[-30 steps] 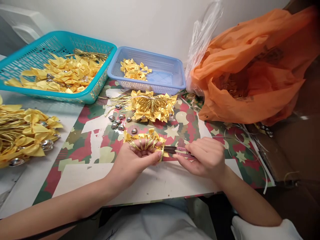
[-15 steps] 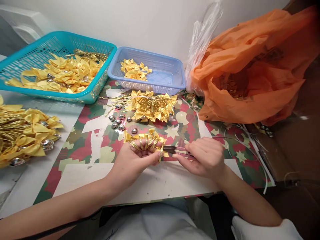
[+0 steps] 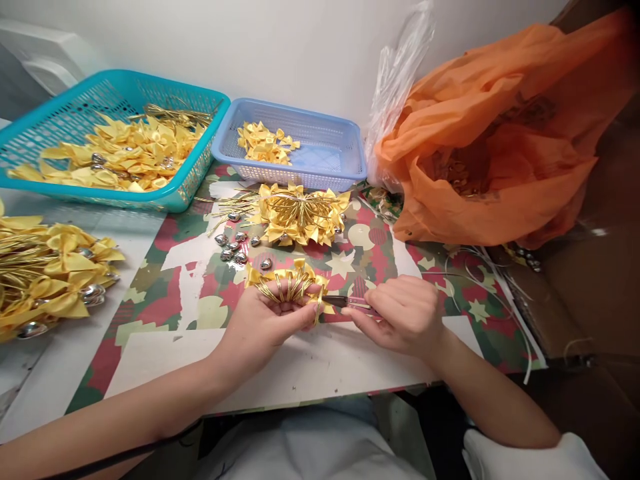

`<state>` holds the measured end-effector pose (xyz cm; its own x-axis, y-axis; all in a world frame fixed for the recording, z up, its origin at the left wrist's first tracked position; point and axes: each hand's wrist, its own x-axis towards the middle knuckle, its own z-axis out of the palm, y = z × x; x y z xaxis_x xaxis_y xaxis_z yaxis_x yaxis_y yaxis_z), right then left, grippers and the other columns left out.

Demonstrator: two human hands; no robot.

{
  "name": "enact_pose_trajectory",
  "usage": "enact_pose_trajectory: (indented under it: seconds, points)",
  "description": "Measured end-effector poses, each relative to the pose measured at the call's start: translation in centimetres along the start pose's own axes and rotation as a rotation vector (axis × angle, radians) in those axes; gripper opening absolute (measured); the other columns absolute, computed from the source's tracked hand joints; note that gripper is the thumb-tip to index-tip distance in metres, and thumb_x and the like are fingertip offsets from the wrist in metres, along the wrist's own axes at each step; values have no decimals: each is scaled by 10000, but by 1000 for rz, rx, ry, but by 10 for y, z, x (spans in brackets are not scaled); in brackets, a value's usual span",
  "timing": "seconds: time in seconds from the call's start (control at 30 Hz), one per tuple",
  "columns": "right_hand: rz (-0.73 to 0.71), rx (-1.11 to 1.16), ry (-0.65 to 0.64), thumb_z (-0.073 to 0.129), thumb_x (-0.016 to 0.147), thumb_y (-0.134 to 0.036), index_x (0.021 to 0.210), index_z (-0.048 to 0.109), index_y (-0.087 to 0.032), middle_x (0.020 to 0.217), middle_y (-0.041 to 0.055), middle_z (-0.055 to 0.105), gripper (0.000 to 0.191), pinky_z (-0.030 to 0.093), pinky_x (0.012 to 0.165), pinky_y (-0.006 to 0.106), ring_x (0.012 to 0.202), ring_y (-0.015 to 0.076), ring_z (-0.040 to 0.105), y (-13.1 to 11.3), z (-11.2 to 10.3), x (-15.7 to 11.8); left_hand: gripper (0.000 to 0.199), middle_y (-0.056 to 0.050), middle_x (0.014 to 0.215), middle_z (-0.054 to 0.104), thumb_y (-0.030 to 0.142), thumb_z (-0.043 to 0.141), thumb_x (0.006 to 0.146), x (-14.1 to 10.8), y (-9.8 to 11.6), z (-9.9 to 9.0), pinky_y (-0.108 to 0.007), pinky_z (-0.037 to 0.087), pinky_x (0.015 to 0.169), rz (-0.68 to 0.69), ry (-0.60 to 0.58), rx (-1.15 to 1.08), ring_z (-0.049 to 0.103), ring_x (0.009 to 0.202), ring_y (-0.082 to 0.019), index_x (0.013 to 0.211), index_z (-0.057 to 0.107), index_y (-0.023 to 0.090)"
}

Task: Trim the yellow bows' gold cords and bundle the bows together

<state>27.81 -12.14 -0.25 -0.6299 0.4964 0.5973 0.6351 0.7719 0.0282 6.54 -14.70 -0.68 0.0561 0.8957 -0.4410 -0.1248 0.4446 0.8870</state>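
My left hand [image 3: 273, 323] is closed around a bunch of looped gold cords [image 3: 286, 288] with yellow ribbon bows [image 3: 300, 267] along its far side. The fingers run through the loops, and the thumb presses near the right end of the bunch. From the right, my right hand [image 3: 403, 310] grips small pink-handled thread snips [image 3: 356, 303]. Their dark tips reach the cord beside my left thumb; whether the blades are closed on it, I cannot tell. Just beyond lie several silver heart-shaped bells [image 3: 233, 247] and a second bundle of bows and gold cords [image 3: 303, 212].
A teal basket [image 3: 173, 193] of bows stands at the back left, beside a blue basket [image 3: 327, 180] with fewer bows. An orange bag [image 3: 475, 217] slumps at the right. More bows [image 3: 65, 267] pile up at left. White cord [image 3: 520, 333] trails along the right edge.
The snips' handles look squeezed closer together in my right hand. My left hand keeps its hold on the bunch, and the whole view has shifted slightly.
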Motion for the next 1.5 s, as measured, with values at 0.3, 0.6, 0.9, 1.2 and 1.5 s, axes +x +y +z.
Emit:
enact_pose_trajectory:
  seconds: [0.3, 0.6, 0.9, 1.2, 1.5]
  points:
    - [380, 42, -50, 626, 849, -419, 592, 573, -184, 496, -30, 501, 352, 325, 507, 247, 493, 107, 460, 45, 2, -2, 279, -18, 732, 688, 346, 845, 634, 1, -2, -1, -249, 508, 566, 25, -12, -44, 594, 588, -125, 806, 721, 164]
    - [494, -25, -111, 698, 818, -388, 927, 708, -182, 864, 74, 679, 233, 450, 733, 359, 817, 229, 568, 48, 16, -4, 253, 40, 575, 559, 353, 790, 678, 3, -8, -1, -219, 436, 484, 76, -214, -138, 522, 497, -92, 727, 637, 158]
    - [114, 847, 105, 642, 871, -152, 927, 684, -195, 729, 8, 713, 81, 506, 670, 260, 701, 125, 630, -6, 26, 6, 374, 15, 584, 579, 490, 781, 702, 4, -10, 2, -226, 421, 482, 139, -373, -22, 508, 489, -99, 737, 610, 160]
    - [330, 720, 93, 605, 829, -173, 729, 629, -191, 624, -18, 636, 104, 409, 563, 254, 563, 113, 538, -16, 28, 8, 449, -17, 602, 588, 596, 649, 768, 14, -15, -4, -239, 417, 458, 106, -439, -4, 518, 482, -118, 761, 617, 148]
    - [285, 559, 4, 593, 781, -142, 659, 579, -190, 597, -28, 621, 132, 410, 654, 289, 559, 116, 546, -12, 31, 22, 373, 51, 576, 429, 432, 796, 684, 11, -1, -5, -217, 241, 478, 181, -335, 19, 329, 532, -76, 634, 545, 160]
